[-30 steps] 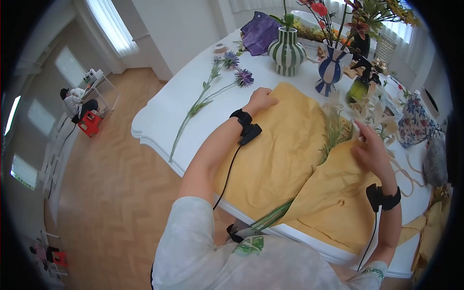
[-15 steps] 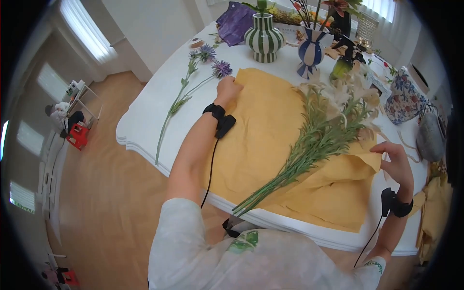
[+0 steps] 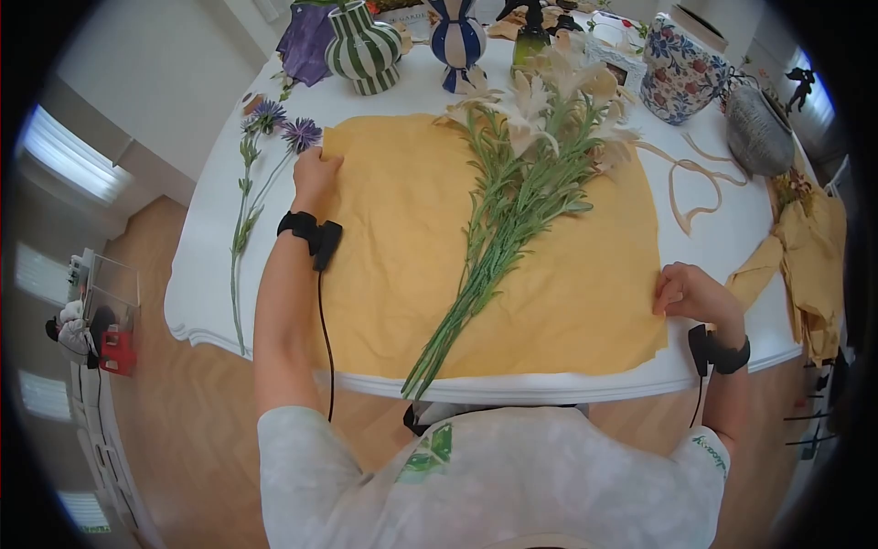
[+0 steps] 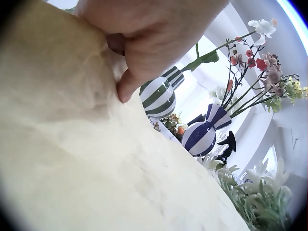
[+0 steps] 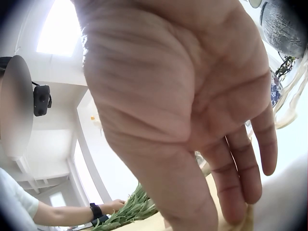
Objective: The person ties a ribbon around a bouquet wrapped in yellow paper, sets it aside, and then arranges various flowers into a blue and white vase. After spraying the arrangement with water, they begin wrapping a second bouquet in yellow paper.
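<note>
A wide sheet of yellow wrapping paper (image 3: pixel 393 247) lies spread on the white table, with faint creases across it. On it rests a bunch of white lilies (image 3: pixel 526 183), blooms toward the back and green stems slanting down past the front edge. My left hand (image 3: pixel 317 178) pinches the sheet near its upper left corner; close up in the left wrist view, the thumb presses on the paper. At the lower right side, my right hand (image 3: pixel 690 297) grips the sheet's edge between thumb and fingers. The right palm (image 5: pixel 192 82) fills much of the right wrist view.
Purple flowers (image 3: pixel 247 197) on long stems lie left of the sheet. Behind stand a green-striped vase (image 3: pixel 363 55), a blue-striped vase (image 3: pixel 457 46), a floral vase (image 3: pixel 681 73) and a grey pot (image 3: pixel 759 133). Beige ribbon (image 3: pixel 690 188) curls at right, near more yellow paper (image 3: pixel 809 274).
The right hand has drawn the folded right flap off the lilies and out to the right, so the sheet now lies flat. The left hand keeps its hold. The head view has turned rightward and down.
</note>
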A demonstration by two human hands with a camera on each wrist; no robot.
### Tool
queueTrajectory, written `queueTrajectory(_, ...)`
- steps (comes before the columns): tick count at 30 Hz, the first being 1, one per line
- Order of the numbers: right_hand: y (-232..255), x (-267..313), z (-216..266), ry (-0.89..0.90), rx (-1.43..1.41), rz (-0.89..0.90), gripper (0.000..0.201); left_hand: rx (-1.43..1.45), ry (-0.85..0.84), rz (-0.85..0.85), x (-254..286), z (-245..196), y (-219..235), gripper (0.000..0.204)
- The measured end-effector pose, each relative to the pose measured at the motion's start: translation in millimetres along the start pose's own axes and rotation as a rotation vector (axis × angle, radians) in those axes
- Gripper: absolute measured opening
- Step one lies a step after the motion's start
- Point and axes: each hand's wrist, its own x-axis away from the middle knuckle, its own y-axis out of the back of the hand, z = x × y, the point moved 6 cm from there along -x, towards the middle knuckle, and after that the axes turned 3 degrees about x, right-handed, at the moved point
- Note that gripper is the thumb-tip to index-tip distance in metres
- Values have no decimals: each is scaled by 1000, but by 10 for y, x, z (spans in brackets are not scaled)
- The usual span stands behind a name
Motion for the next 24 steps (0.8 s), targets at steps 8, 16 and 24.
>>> queueTrajectory(8,184,34,372,-18,487,-128,23,-349,-452,-289,196,-583,249,44)
queueTrajectory(16,-326,-502,1052,345,456,138,72,-134,-285,882,1966,-1536,-354,58)
queueTrajectory(24,-592,-551,936,136,483,311,111,-166,-329,832,2280,-1376,-491,52)
